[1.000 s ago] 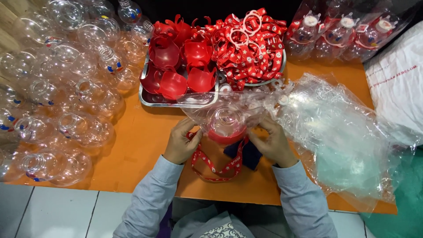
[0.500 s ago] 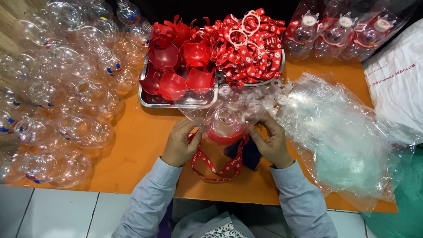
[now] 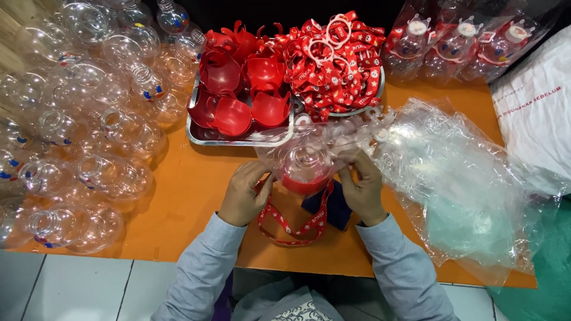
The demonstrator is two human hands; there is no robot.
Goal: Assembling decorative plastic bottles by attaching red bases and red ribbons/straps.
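Two hands meet at the near middle of the orange table (image 3: 196, 196), and I find both closed on the same item: my left hand (image 3: 244, 193) grips the left side and my right hand (image 3: 363, 187) the right side of a clear round bottle (image 3: 306, 163) seated in a red holder (image 3: 304, 184), with a thin clear bag (image 3: 279, 142) drawn over its top. A red strap (image 3: 294, 229) hangs from the holder and loops on the table toward the near edge, beside a dark blue cloth (image 3: 333, 208). Open room is small: a bare strip of orange lies left of my left hand, between it and the heap of empty clear bottles (image 3: 77, 131) that crowds the whole left side up to the table edge. On the right, a pile of clear plastic bags (image 3: 464, 184) runs past the near right edge. Just beyond the bottle stands a metal tray (image 3: 238, 139) holding red holders (image 3: 238, 95); touching it on the right is a tray heaped with red straps (image 3: 336, 59) with white rings. At the far right corner lie bagged finished bottles (image 3: 458, 44) with red collars and white caps. A white sack (image 3: 535, 119) with red lettering rests at the right edge.
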